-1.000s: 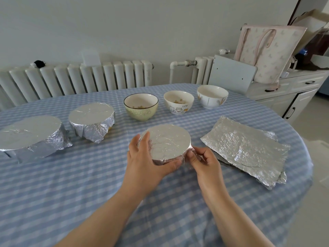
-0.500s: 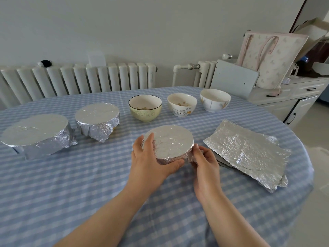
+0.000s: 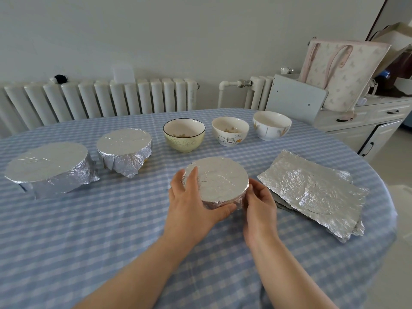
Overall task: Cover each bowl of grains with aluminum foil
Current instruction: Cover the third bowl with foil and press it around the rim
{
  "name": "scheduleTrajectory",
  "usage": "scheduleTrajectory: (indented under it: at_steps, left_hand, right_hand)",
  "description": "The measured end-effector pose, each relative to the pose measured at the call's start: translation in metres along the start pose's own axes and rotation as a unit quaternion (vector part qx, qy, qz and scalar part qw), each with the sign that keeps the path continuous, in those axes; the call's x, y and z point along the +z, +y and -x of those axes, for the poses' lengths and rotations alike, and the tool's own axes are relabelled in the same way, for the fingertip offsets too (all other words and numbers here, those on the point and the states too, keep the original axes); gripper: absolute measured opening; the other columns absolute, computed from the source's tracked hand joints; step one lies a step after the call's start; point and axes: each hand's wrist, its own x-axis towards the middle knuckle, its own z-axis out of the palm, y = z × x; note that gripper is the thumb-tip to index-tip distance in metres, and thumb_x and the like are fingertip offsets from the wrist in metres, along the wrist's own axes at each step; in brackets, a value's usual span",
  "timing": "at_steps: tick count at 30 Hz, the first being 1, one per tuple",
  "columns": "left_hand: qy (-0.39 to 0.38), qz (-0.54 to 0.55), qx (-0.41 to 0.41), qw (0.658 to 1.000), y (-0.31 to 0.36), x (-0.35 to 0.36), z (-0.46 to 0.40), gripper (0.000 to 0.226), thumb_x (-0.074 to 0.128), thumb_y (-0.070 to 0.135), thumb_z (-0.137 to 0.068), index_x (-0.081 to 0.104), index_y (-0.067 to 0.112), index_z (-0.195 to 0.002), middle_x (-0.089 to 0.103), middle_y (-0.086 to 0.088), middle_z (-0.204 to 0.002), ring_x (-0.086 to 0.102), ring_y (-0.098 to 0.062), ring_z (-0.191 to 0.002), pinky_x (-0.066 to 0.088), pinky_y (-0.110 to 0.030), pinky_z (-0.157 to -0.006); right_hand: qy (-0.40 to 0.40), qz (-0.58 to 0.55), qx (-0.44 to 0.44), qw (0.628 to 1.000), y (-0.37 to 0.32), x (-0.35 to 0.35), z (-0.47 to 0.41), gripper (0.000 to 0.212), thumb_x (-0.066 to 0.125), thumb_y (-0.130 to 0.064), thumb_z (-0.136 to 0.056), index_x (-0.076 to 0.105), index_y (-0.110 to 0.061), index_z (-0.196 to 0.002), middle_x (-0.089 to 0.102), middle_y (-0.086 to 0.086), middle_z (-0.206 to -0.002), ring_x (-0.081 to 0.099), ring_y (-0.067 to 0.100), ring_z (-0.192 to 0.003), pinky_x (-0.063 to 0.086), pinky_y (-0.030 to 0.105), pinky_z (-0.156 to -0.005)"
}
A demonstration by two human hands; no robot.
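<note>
A foil-wrapped bowl (image 3: 219,180) stands in front of me on the table. My left hand (image 3: 191,204) grips its left side, thumb along the near wall and a finger up over the rim. My right hand (image 3: 259,205) cups its right side, fingers curled against the foil. Two more foil-covered bowls stand at the left: a wide one (image 3: 49,168) and a smaller one (image 3: 124,148). Behind are three uncovered bowls: a yellow-green one (image 3: 184,139) with grains, a white cartoon-printed one (image 3: 230,132) with grains, and a white one (image 3: 272,126) whose inside is hidden.
A stack of loose foil sheets (image 3: 312,190) lies at the right of the blue checked tablecloth (image 3: 89,230). Radiators (image 3: 100,99) line the wall behind. A white cabinet (image 3: 367,123) with a tote bag (image 3: 343,72) stands at the right, past the table's edge.
My right hand has closed in from pinching foil at the bowl's lower right to cupping its right side. The left hand keeps its grip. The view has shifted slightly.
</note>
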Motion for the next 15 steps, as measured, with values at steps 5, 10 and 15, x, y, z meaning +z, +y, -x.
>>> scheduleTrajectory:
  at_steps: [5, 10, 15]
  left_hand:
    - [0.01, -0.033, 0.021, 0.999, 0.003, 0.002, 0.002, 0.124, 0.077, 0.068, -0.058, 0.008, 0.026, -0.153, 0.001, -0.002, -0.156, 0.009, -0.021, -0.144, 0.022, -0.033, -0.113]
    - [-0.008, -0.014, 0.027, 1.0, 0.001, 0.003, 0.003, 0.126, 0.075, 0.073, -0.051, 0.012, 0.029, -0.151, 0.0, 0.005, -0.153, 0.008, -0.021, -0.143, 0.024, -0.038, -0.116]
    - [-0.021, 0.028, 0.019, 0.999, -0.004, -0.004, 0.0, 0.134, 0.06, 0.084, -0.036, 0.019, 0.028, -0.15, 0.003, 0.01, -0.148, 0.02, -0.018, -0.139, 0.026, -0.025, -0.108]
  right_hand:
    - [0.041, -0.017, 0.014, 0.999, 0.006, -0.005, -0.011, 0.015, 0.061, -0.008, -0.093, 0.058, -0.009, -0.108, 0.059, 0.013, -0.093, 0.053, 0.018, -0.07, 0.043, 0.029, -0.063]
    - [0.061, -0.013, 0.002, 0.998, 0.006, -0.004, -0.012, 0.016, 0.057, -0.001, -0.093, 0.058, -0.017, -0.093, 0.057, 0.011, -0.088, 0.05, 0.016, -0.063, 0.041, 0.028, -0.058]
    - [0.046, 0.11, -0.044, 0.992, -0.002, -0.012, -0.019, 0.025, 0.058, -0.001, -0.091, 0.064, -0.026, -0.092, 0.07, 0.006, -0.092, 0.064, 0.016, -0.075, 0.053, 0.033, -0.071]
